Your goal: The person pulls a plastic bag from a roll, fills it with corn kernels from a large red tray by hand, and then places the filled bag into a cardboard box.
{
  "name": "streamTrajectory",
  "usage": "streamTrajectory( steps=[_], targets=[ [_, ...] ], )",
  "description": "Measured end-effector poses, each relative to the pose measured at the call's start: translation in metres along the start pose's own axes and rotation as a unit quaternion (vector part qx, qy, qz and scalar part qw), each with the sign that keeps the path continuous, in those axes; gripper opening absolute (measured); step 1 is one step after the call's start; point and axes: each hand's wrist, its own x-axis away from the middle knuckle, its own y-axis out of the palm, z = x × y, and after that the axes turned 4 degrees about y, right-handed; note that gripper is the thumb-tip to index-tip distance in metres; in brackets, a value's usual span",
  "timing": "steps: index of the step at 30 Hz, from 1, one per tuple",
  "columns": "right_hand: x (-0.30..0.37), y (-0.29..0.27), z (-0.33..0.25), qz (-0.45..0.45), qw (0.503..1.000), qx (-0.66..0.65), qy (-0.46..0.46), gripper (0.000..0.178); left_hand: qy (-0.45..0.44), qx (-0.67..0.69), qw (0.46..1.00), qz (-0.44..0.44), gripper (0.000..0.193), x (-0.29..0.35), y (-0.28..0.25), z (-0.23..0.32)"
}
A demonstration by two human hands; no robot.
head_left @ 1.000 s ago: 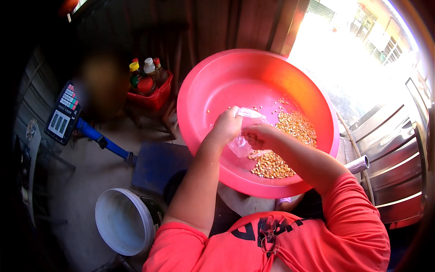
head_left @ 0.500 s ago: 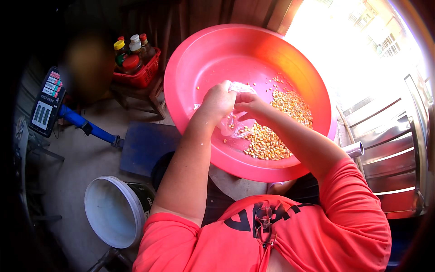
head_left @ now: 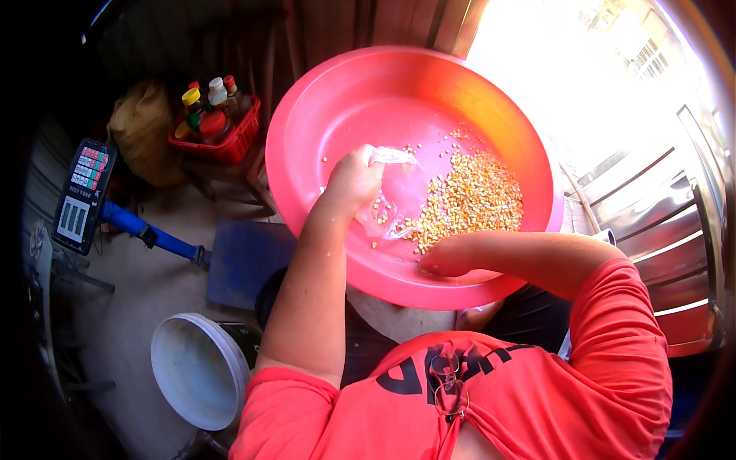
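Far left, there's the scale's display head, tilted on its blue pole. Next comes the white bucket, mouth showing, with the red basket of bottles above it, and then the blue scale platform just beside the big pink tub. Into the tub we go! The left hand is closed on the gathered top of a clear plastic bag, which hangs over the tub floor. A few kernels show at the bag; inside or behind the film, I can't tell. So, little sign of filling, by my reading. Moving right, the right hand is down at the near edge of the pile, fingers close together; whether they hold any kernels, I can't tell. And there's the bulk of it: corn kernels heaped loose across the tub's right half, strays scattered beyond. Most of the corn, I'd judge, is left to handle. Far right, shiny metal slats close the line.
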Motion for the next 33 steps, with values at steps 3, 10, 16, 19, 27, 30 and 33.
streamTrajectory(
  steps=[3, 10, 16, 19, 27, 30, 33],
  targets=[
    [0.014, 0.01, 0.026, -0.037, 0.998, 0.032, 0.038, 0.027, 0.004, 0.002, 1.0, -0.001, 0.023, 0.003, 0.001, 0.005],
    [0.033, 0.014, 0.021, 0.012, 0.993, 0.053, 0.108, 0.031, 0.009, 0.026, 1.0, -0.003, 0.021, 0.001, 0.005, -0.003],
    [0.03, 0.002, 0.021, -0.045, 0.986, -0.084, 0.137, 0.024, 0.021, 0.03, 0.999, 0.004, 0.022, -0.003, 0.01, -0.012],
    [0.026, 0.002, 0.028, 0.009, 0.976, -0.201, 0.082, 0.02, 0.028, 0.016, 0.999, 0.003, 0.022, -0.005, 0.013, -0.015],
    [-0.012, -0.053, 0.004, 0.105, 0.786, -0.607, 0.057, 0.019, 0.016, -0.014, 1.0, -0.001, 0.021, 0.0, 0.01, -0.003],
    [-0.047, -0.065, 0.009, 0.125, 0.673, -0.729, 0.018, 0.016, 0.02, -0.021, 1.0, -0.001, 0.021, -0.001, 0.011, -0.003],
    [-0.077, -0.077, -0.002, 0.213, 0.628, -0.748, -0.017, 0.01, 0.025, -0.052, 0.998, 0.007, 0.022, -0.001, 0.009, -0.004]
  ],
)
